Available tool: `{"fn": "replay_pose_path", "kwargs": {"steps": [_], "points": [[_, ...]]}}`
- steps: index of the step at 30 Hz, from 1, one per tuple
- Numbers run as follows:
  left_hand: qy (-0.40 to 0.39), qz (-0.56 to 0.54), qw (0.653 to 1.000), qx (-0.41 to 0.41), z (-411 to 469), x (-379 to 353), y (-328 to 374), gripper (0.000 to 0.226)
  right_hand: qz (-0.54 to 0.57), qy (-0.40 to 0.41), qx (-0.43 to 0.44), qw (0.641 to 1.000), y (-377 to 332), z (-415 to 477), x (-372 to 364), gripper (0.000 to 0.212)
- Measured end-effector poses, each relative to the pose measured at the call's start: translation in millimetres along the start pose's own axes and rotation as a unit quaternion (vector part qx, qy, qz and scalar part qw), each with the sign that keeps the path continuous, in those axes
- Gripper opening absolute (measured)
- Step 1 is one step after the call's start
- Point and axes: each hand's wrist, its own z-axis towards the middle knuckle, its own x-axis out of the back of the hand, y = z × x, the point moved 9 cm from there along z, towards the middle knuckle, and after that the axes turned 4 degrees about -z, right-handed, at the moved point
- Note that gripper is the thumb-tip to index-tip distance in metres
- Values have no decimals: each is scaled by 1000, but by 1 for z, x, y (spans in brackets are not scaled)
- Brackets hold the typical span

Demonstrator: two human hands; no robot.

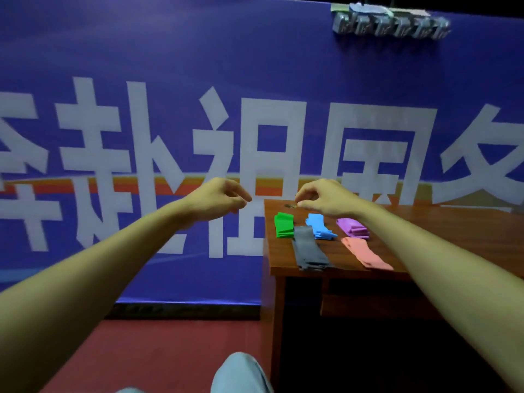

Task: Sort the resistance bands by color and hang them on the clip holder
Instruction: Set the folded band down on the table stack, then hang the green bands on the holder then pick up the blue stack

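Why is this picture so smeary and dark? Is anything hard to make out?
In the head view, motion blur smears the white characters on the banner and the clip holder, so single clips are hard to tell; light is dim, under the table nearly black, yet the bands show clear colours.

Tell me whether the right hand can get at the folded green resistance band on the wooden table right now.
Probably yes: the right hand hovers empty near the folded green resistance band, with nothing between them.
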Motion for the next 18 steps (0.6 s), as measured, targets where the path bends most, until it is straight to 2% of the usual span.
{"fn": "replay_pose_path", "kwargs": {"steps": [7,11,18], "points": [[5,-29,999,25,19,-15,-27,19,53,33,-32,998,11,12,-10,22],[-5,-43,998,38,51,-42,-42,19,79,24,-69,994,53,16,-28,19],[28,-96,992,78,128,-98,-90,18,157,51,-137,977,153,57,-73,14]]}}
